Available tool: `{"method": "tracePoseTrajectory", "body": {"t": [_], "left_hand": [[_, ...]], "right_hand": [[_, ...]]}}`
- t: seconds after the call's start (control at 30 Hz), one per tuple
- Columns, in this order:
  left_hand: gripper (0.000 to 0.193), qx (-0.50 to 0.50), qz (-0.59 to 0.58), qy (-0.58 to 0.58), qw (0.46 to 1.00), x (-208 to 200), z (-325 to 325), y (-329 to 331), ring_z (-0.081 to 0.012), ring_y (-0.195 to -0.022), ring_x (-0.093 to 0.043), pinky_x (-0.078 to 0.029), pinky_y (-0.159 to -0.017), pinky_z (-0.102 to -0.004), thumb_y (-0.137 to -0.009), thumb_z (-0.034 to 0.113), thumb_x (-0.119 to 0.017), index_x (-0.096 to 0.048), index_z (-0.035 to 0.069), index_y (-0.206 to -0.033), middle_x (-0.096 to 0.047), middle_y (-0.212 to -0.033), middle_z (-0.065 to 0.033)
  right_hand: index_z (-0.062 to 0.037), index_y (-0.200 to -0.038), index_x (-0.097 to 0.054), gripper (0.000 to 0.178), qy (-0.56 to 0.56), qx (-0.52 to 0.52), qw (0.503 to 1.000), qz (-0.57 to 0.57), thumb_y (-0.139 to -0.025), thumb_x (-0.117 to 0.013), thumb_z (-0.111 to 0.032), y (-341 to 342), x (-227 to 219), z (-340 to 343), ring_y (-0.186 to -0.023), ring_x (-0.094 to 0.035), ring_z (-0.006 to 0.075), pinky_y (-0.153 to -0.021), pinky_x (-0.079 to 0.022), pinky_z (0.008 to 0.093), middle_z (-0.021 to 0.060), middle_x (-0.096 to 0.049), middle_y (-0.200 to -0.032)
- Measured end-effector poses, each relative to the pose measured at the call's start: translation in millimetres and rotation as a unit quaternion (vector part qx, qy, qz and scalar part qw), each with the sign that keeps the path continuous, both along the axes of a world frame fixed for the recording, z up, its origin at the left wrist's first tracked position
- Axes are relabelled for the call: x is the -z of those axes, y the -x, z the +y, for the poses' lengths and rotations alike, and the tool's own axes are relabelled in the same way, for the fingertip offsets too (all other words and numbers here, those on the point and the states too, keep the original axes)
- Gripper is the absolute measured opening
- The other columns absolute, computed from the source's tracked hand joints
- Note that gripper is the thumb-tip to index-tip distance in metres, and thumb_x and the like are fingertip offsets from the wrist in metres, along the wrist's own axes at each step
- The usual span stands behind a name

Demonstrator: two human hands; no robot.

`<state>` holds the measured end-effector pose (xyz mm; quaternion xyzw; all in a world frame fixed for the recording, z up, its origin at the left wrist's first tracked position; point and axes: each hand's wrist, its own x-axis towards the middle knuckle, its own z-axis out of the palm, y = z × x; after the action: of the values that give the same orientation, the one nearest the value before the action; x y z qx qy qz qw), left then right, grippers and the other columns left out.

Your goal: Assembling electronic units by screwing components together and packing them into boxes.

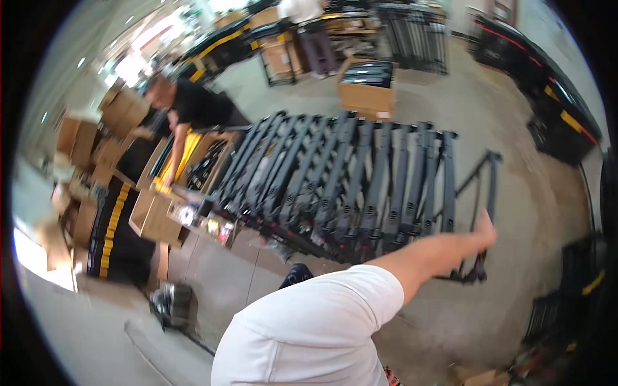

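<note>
My left arm (431, 260), in a white short sleeve, stretches to the right across the lower middle of the head view. The left hand (484, 235) is smeared by motion at the right end of a rack, beside its dark upright end frame (492, 186). I cannot tell whether it touches that frame or how its fingers lie. Just beyond my arm, a row of several long dark-grey metal bars (347, 186) lies side by side across the rack. My right hand is out of view.
At left, a person in black (199, 106) reaches into a cardboard box (209, 164) with yellow and black parts. An open carton (367, 98) stands behind the bars. Black crates (547, 90) line the right wall. Cartons (119, 112) are piled at far left. Another person (309, 26) stands behind.
</note>
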<state>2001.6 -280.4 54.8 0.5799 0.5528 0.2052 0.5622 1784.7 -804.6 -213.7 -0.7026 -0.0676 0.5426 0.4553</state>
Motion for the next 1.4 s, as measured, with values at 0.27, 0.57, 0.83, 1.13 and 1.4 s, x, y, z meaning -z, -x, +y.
{"method": "tracePoseTrajectory", "body": {"t": [0.27,0.57,0.83,1.13,1.4], "left_hand": [[0.042,0.191,-0.162,0.106,0.962,-93.1,-106.7,142.9,-0.0306,-0.059,-0.059,-0.042,-0.039,-0.0424,-0.078,-0.001,-0.050,-0.045,0.008,-0.119,-0.056,-0.089,-0.0186],[0.031,0.381,-0.297,0.085,0.871,-197.1,-123.0,399.9,-0.0255,-0.043,-0.054,-0.040,-0.034,-0.0363,-0.070,-0.006,-0.056,-0.047,-0.003,-0.099,-0.054,-0.072,-0.0160],[0.020,0.504,-0.359,-0.037,0.785,-223.9,-144.0,757.3,-0.0187,-0.039,-0.054,-0.042,-0.035,-0.0325,-0.069,0.000,-0.058,-0.052,-0.004,-0.087,-0.052,-0.053,-0.0094],[0.021,0.238,-0.263,-0.382,0.853,-260.3,-8.0,1094.4,-0.0060,-0.064,-0.048,-0.042,-0.059,-0.0269,-0.083,0.020,-0.069,-0.059,0.002,-0.089,-0.054,-0.066,-0.0021],[0.025,-0.246,-0.197,-0.380,0.870,-221.4,90.3,1360.5,-0.0060,-0.054,-0.045,-0.037,-0.048,-0.0266,-0.087,0.022,-0.066,-0.061,0.000,-0.077,-0.052,-0.058,0.0022]], "right_hand": [[-0.0115,-0.110,-0.054,0.025,-0.005,-0.158,0.986,0.056,-0.090,-0.048,-0.026,-55.1,14.3,85.5,-0.102,-0.050,0.0252,-0.092,-0.041,0.0405,0.0081,-0.058,-0.110],[-0.0060,-0.112,-0.062,0.037,0.004,0.270,0.886,0.378,-0.082,-0.065,-0.027,47.7,-61.5,144.5,-0.106,-0.054,0.0256,-0.096,-0.043,0.0411,0.0079,-0.063,-0.112],[-0.0033,-0.107,-0.061,0.039,-0.158,0.226,0.938,0.212,-0.078,-0.067,-0.028,261.6,-144.3,136.4,-0.102,-0.056,0.0289,-0.097,-0.043,0.0448,0.0121,-0.062,-0.108],[-0.0005,-0.103,-0.060,0.043,-0.342,0.173,0.919,0.094,-0.073,-0.068,-0.030,520.3,-257.2,249.8,-0.099,-0.057,0.0323,-0.097,-0.043,0.0485,0.0164,-0.062,-0.103],[-0.0063,-0.079,-0.056,0.010,-0.489,0.349,0.778,-0.186,-0.077,-0.058,-0.016,821.6,-345.2,403.8,-0.082,-0.054,0.0235,-0.074,-0.047,0.0385,0.0095,-0.056,-0.086]]}}
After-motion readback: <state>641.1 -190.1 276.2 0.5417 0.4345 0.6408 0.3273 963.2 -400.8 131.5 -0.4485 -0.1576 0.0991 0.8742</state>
